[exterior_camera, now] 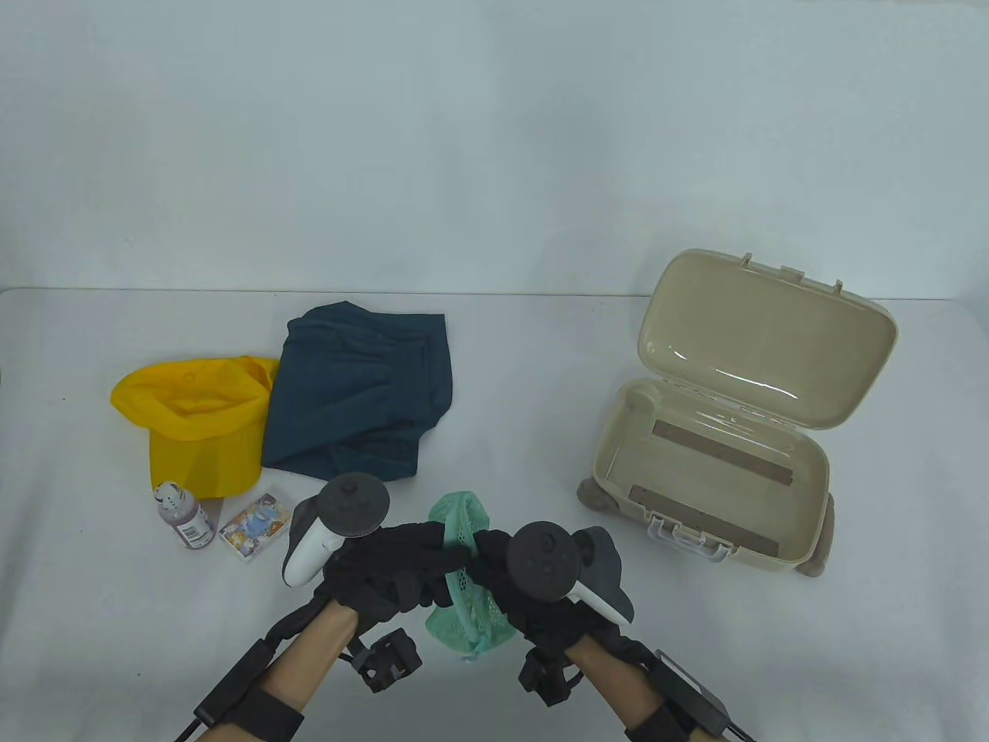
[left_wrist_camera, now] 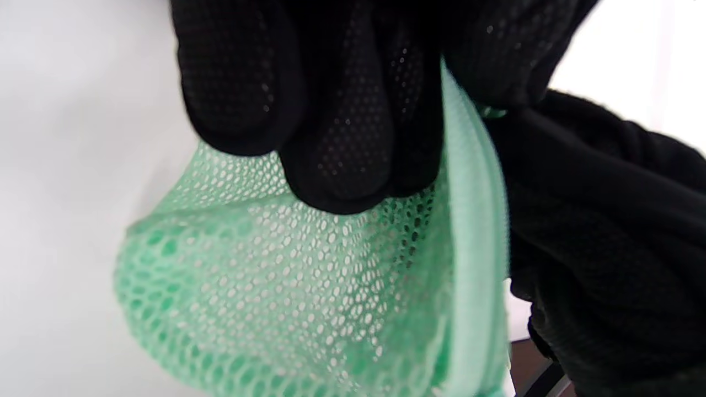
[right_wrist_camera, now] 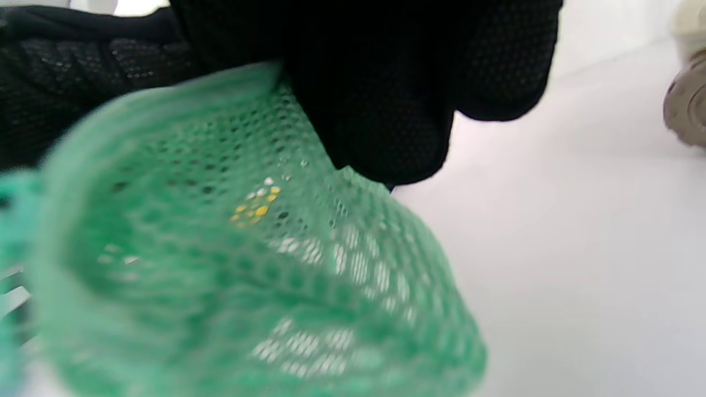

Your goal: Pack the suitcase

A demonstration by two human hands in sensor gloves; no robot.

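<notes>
I pinch the limp, light green mesh pouch in both hands' fingers; its zipper edge looks the firmest hold.

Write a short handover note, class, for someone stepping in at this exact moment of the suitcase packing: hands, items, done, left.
Hands: left hand and right hand both grip the green mesh bag, held near the front of the table.
Items: beige suitcase stands open on the right, nothing packed inside. Yellow cap, dark blue garment, small bottle and card pack lie on the left.
Done: suitcase opened.
Left: everything still to pack, then close the lid.
</notes>
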